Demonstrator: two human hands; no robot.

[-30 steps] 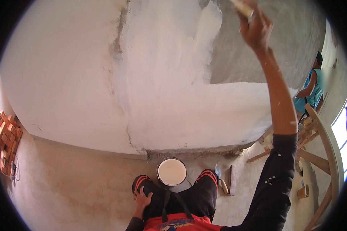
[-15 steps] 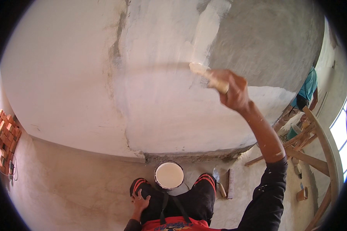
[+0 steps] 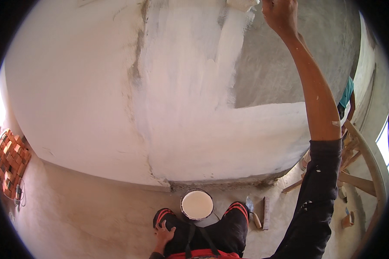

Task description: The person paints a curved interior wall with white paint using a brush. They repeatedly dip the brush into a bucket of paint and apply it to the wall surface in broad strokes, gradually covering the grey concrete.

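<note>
High on the wall, my right hand is closed round a paintbrush. The brush's pale, paint-coated bristles press on the wall where white meets grey, and its handle is cut off by the top edge. Streaky white paint covers the wall down to the floor, beside a patch of bare grey plaster. My left hand lies on my left knee with its fingers spread, holding nothing. Between my knees stands a round dark-rimmed bucket of white paint.
A trowel and a straight bar lie by my right knee. Stacked red bricks stand far left. At right are a wooden frame, an orange-brown container and a person in teal.
My right hand has swept the brush upward along the wall's grey border to the top of the view. The left hand stays on the knee. The view has shifted slightly.
</note>
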